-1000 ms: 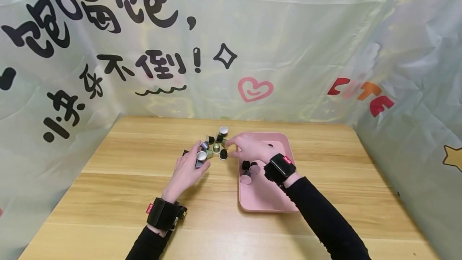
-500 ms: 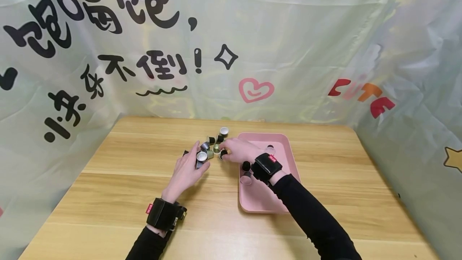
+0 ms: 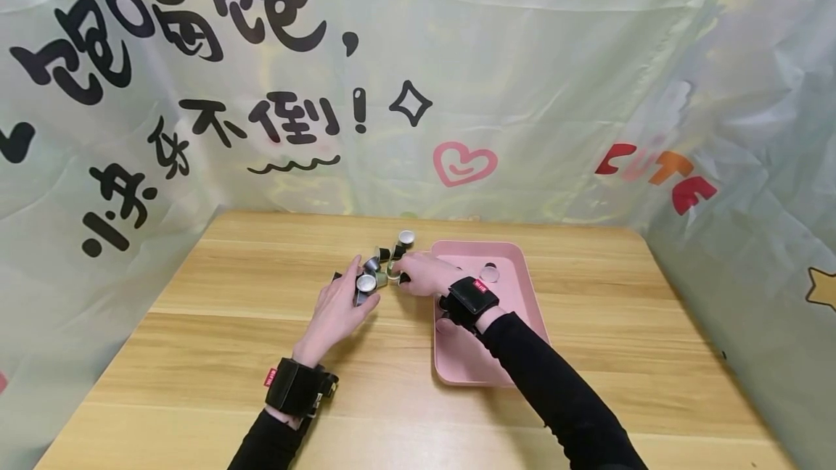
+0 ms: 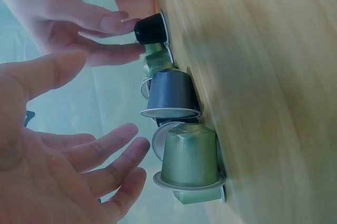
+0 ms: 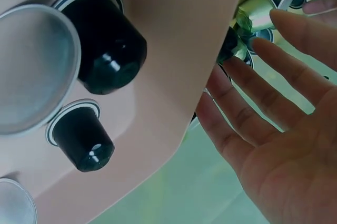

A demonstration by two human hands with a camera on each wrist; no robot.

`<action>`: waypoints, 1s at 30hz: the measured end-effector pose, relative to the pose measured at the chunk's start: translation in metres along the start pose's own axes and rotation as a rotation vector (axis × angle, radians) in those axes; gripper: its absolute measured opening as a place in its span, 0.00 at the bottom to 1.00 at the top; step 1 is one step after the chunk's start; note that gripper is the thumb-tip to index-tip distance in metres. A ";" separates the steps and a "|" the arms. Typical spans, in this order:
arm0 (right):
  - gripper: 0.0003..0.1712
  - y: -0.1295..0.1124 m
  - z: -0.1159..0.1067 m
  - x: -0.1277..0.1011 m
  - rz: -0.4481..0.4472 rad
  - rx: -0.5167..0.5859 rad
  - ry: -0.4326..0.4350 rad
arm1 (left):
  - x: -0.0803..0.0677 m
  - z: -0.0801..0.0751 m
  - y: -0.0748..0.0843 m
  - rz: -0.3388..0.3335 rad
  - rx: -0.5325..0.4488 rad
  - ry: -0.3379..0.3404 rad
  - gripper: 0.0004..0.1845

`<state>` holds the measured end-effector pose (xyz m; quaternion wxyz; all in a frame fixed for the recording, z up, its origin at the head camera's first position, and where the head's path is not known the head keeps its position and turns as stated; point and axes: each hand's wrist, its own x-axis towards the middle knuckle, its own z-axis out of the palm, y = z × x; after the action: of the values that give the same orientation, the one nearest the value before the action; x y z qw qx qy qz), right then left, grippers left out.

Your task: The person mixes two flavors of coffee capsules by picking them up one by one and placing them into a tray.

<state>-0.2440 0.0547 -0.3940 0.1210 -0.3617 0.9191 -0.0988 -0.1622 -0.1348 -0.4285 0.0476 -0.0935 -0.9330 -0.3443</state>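
A cluster of coffee capsules (image 3: pixel 387 258) lies on the wooden table (image 3: pixel 215 354), just left of a pink tray (image 3: pixel 483 361). My left hand (image 3: pixel 351 290) hovers beside the cluster with relaxed, spread fingers and holds nothing. In the left wrist view a green capsule (image 4: pixel 190 155) and a dark grey capsule (image 4: pixel 171 92) stand just past those fingers (image 4: pixel 110 145). My right hand (image 3: pixel 418 273) reaches over the tray's left rim. Its straight fingertips (image 4: pixel 118 23) touch a black capsule (image 4: pixel 151 28) that still rests on the table.
The tray (image 5: pixel 174 50) holds black capsules (image 5: pixel 105 50) and a foil-lidded one (image 5: pixel 31 66); another silver lid (image 3: pixel 488 272) shows at its far end. Printed fabric walls close in the table at the back and both sides.
My right hand has slid left from the tray's corner into the capsule cluster and now touches the black capsule. My left hand has stayed in place.
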 end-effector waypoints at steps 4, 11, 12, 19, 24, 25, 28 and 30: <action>0.15 0.000 0.003 0.002 0.003 -0.027 -0.002 | 0.000 0.000 0.000 0.004 0.000 0.001 0.44; 0.06 0.001 0.007 0.005 0.031 -0.048 -0.025 | 0.000 0.000 -0.001 0.014 0.012 0.009 0.44; 0.05 0.001 0.008 0.005 0.036 -0.053 -0.029 | 0.000 0.000 -0.001 0.013 0.012 0.008 0.44; 0.07 -0.001 0.013 0.009 0.068 -0.079 -0.012 | -0.001 -0.001 0.001 0.007 0.007 0.008 0.44; 0.08 0.000 0.018 0.012 0.067 -0.106 0.019 | 0.000 -0.001 0.001 0.008 0.010 0.004 0.44; 0.08 0.001 0.020 0.012 0.064 -0.110 0.026 | 0.000 -0.001 0.001 0.009 0.011 0.004 0.44; 0.08 0.002 0.021 0.013 0.053 -0.112 0.042 | 0.000 -0.001 0.001 0.009 0.014 0.000 0.44; 0.08 0.002 0.020 0.012 0.045 -0.105 0.047 | 0.000 -0.001 0.001 0.010 0.015 0.000 0.44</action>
<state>-0.2478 0.0456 -0.4152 0.0827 -0.3444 0.9335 -0.0562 -0.1619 -0.1345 -0.4272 0.0502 -0.0977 -0.9350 -0.3372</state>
